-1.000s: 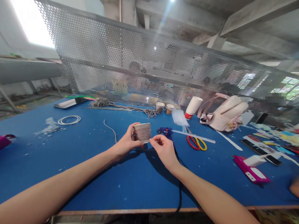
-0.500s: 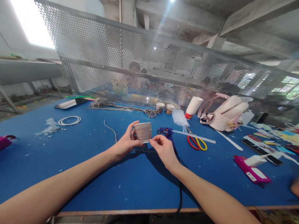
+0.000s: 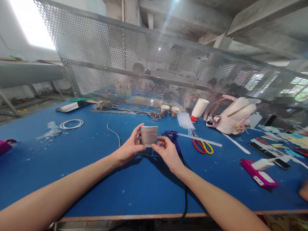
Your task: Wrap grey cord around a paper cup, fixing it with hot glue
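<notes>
A small paper cup (image 3: 149, 136) wound with thin grey-brown cord is held up above the blue table, its wider end at the top. My left hand (image 3: 131, 145) grips it from the left, thumb near the bottom and fingers round the far side. At the lower right edge, my right hand (image 3: 168, 154) has its thumb and fingertips closed against the cup. A loose length of cord (image 3: 115, 132) lies left of my left hand, and a thin strand shows below the cup. Just behind my right hand lies a blue glue gun (image 3: 170, 133) with a clear glue stick.
Scissors (image 3: 203, 146) with red and yellow handles lie to the right, near a pink power strip (image 3: 260, 176). Stacked paper cups (image 3: 200, 109), a pale backpack (image 3: 237, 117) and cord bundles (image 3: 104, 106) stand at the back before a perforated metal screen (image 3: 96, 57). A white ring (image 3: 71, 124) lies left.
The cup has turned from tilted to nearly upright and shifted slightly right. My right fingers have moved from its bottom corner to grip along its lower right side.
</notes>
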Motion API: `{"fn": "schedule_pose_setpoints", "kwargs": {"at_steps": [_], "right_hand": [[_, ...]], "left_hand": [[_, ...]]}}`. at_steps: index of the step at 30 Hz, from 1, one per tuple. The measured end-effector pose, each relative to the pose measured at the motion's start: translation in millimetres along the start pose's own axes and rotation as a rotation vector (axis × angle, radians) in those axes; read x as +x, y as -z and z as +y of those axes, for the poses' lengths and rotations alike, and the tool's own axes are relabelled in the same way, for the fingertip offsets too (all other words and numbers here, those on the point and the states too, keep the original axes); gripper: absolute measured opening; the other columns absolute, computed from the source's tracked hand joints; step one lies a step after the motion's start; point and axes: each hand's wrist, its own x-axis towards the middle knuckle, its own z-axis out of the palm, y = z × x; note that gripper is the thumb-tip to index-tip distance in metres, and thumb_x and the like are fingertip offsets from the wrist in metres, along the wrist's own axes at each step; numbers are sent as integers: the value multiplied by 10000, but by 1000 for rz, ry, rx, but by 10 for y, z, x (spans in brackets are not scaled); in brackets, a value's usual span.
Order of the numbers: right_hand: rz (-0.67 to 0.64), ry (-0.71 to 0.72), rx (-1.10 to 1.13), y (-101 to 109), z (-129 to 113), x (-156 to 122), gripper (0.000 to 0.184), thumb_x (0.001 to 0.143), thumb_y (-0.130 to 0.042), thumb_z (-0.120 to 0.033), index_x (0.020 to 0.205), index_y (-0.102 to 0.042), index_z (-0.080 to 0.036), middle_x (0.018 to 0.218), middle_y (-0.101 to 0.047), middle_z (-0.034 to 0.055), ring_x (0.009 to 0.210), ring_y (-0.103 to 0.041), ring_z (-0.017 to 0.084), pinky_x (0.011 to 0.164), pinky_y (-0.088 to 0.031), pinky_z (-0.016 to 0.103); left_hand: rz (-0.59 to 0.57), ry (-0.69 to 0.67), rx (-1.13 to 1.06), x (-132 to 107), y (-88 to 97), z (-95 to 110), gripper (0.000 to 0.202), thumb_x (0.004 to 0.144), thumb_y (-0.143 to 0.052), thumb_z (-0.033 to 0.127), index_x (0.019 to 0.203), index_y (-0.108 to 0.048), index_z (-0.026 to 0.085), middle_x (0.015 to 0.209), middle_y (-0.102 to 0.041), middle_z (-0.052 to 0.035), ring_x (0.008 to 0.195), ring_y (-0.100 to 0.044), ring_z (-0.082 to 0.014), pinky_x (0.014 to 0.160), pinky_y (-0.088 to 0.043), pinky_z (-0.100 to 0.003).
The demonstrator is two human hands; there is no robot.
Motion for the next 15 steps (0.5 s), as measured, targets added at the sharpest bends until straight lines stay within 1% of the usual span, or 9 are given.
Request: {"fn": "schedule_pose_setpoints", "kwargs": {"at_steps": [4,8,10,12,15], "right_hand": [[3,18,-37,-11,2,-24,364,653,-726,-364,913,-534,-195,612,-496,-74,495,-420,93,478,-365,231],[-9,55,-37,7,4,-36,286,724,-671,-361,922,-560,-187,637,-528,-49,541,-466,106,521,-404,238],[-6,61,-35,16,-8,-42,257,738,-649,-352,914,-561,-188,665,-546,-35,568,-488,114,543,-420,244],[0,66,-62,19,-29,-53,230,721,-646,-344,867,-551,-194,680,-548,-30,565,-486,115,543,-422,247],[5,107,-148,15,-61,-68,201,691,-651,-339,787,-540,-201,671,-545,-29,540,-469,112,531,-417,251]], "left_hand": [[-14,3,29,15,-3,-69,1057,584,-778,144,1466,-220,309,1347,-519,-119,1236,-531,-287,1014,-421,-421],[-8,26,22,31,22,-77,1060,586,-780,147,1467,-215,308,1355,-531,-120,1277,-499,-309,1039,-398,-458],[-2,23,3,30,24,-62,1055,571,-773,129,1460,-233,305,1350,-537,-119,1284,-491,-316,1036,-399,-460],[-4,19,-21,25,15,-45,1055,559,-772,117,1453,-244,298,1338,-544,-115,1271,-501,-311,1033,-401,-449],[-6,9,-56,20,1,-31,1083,544,-775,99,1455,-225,299,1280,-571,-91,1216,-541,-282,1033,-397,-427]]}}
